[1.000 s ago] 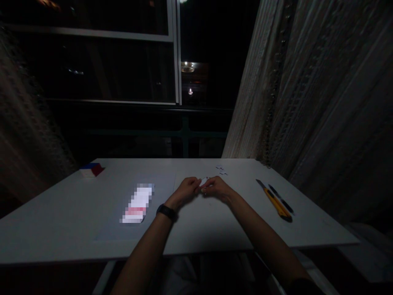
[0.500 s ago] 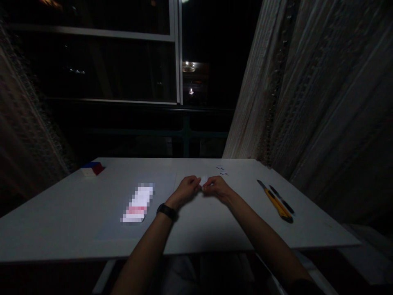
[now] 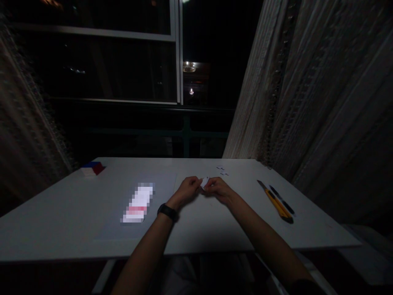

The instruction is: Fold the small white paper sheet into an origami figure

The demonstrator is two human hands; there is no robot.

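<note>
Both my hands meet over the middle of the white table [image 3: 215, 229]. My left hand [image 3: 186, 189] and my right hand [image 3: 218, 188] pinch a small white piece of paper [image 3: 204, 181] between their fingertips, just above the table top. A dark band sits on my left wrist [image 3: 167, 212]. A few tiny paper scraps [image 3: 221, 169] lie on the table just beyond my hands.
A yellow utility knife [image 3: 276, 203] and a dark pen [image 3: 281, 200] lie at the right. A blurred white-and-red card [image 3: 138, 202] lies on a sheet at the left. A red-blue-white cube [image 3: 91, 168] sits at the far left corner. Curtains hang right and left; a dark window is behind.
The hands stay almost still, only working the small paper slightly between the fingertips. Nothing else on the table has moved.
</note>
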